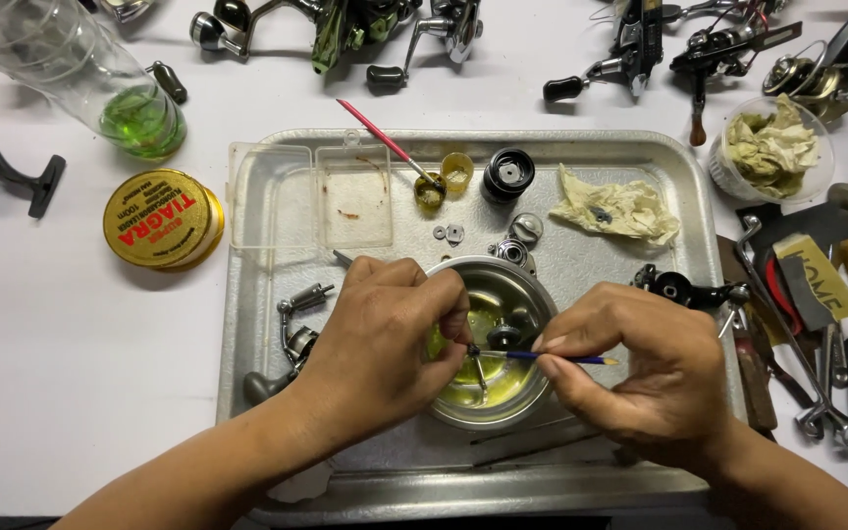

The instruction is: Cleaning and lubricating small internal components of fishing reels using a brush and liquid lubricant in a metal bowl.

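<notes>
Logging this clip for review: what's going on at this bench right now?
A person is working over a metal bowl of yellow-green liquid on a metal tray. The left hand pinches a small metal part above the liquid, while the right hand holds a blue brush with its tip at that part. Also on the tray are a clear box, a red brush, a black spool, a rag and small parts. Fishing reels and tools lie around the tray.

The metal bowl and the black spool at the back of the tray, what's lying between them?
Head view: between the metal bowl and black spool lie small silver parts, rings and washers, on the tray.
</notes>
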